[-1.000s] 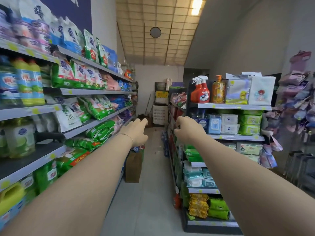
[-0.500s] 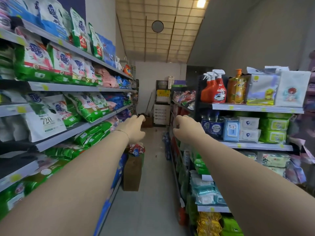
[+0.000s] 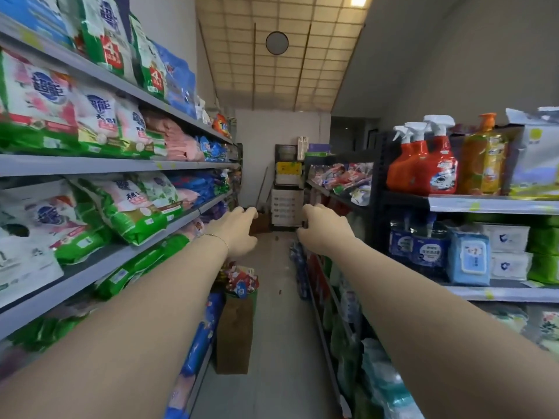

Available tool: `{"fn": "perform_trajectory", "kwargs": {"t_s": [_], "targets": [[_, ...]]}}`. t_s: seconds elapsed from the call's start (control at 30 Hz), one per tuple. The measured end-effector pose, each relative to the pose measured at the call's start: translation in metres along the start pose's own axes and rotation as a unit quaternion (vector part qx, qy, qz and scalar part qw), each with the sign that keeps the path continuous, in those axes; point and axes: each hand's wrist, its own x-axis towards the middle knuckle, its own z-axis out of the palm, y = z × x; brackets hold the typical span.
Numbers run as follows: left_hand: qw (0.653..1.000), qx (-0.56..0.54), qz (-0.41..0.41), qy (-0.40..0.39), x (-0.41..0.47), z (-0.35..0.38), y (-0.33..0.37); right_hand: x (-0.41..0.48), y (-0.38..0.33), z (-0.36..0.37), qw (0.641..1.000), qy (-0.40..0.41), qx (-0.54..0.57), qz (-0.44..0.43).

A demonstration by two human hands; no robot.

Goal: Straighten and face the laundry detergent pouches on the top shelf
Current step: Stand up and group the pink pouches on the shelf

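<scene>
Green-and-white and blue detergent pouches [image 3: 109, 37] stand leaning along the top shelf [image 3: 99, 75] on the left, high above my arms. My left hand [image 3: 237, 229] is stretched forward in the aisle, fingers loosely bent, holding nothing. My right hand [image 3: 325, 229] reaches forward beside it, fingers lightly curled and empty. Both hands hang in mid-air, well below and to the right of the top-shelf pouches, touching no shelf.
Lower left shelves hold more detergent bags [image 3: 133, 207]. A brown cardboard box [image 3: 234, 331] with packets stands on the floor by the left rack. The right rack carries orange spray bottles [image 3: 423, 164] and wipes [image 3: 469, 257]. A narrow tiled aisle [image 3: 281, 343] runs ahead.
The view has advanced down the aisle and tilted up; the left shelves and top pouches appear closer. Both arms stay stretched forward with empty hands.
</scene>
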Motion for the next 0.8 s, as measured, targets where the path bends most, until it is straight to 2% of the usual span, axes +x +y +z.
{"fn": "perform_trajectory", "kwargs": {"t_s": [0.37, 0.8], "targets": [[1.0, 0.009, -0.016, -0.008, 0.154, 0.074, -0.04, 0.157, 0.054, 0.08, 1.0, 0.001, -0.027, -0.008], [1.0, -0.003, 0.022, -0.005, 0.38, 0.146, -0.045, 0.366, 0.145, 0.154, 0.998, 0.007, -0.067, -0.006]]}}
